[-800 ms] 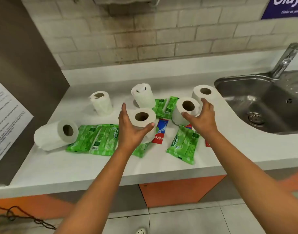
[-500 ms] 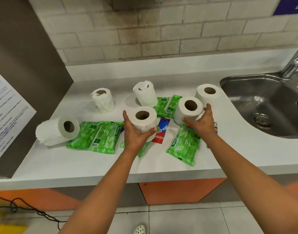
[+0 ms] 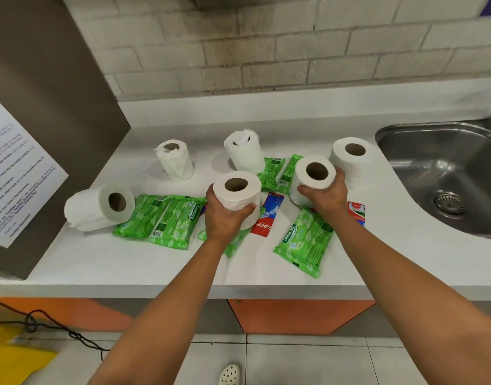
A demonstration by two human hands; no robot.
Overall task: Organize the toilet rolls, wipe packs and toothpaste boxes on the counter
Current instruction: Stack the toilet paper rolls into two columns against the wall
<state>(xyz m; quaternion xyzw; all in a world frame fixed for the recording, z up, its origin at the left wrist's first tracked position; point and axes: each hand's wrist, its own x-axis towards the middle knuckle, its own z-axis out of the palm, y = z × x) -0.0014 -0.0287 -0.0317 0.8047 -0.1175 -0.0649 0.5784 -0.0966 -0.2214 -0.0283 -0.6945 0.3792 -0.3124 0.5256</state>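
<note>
One toilet roll (image 3: 236, 194) is gripped by the left hand (image 3: 224, 220) left of the toothpaste box (image 3: 267, 213) on the tabletop (image 3: 127, 262); another roll (image 3: 314, 176) is gripped by the right hand (image 3: 326, 194), right of it.

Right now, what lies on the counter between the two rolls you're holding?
In the head view, a red and blue toothpaste box lies flat between the left hand's roll and the right hand's roll, with green wipe packs just behind it.
</note>
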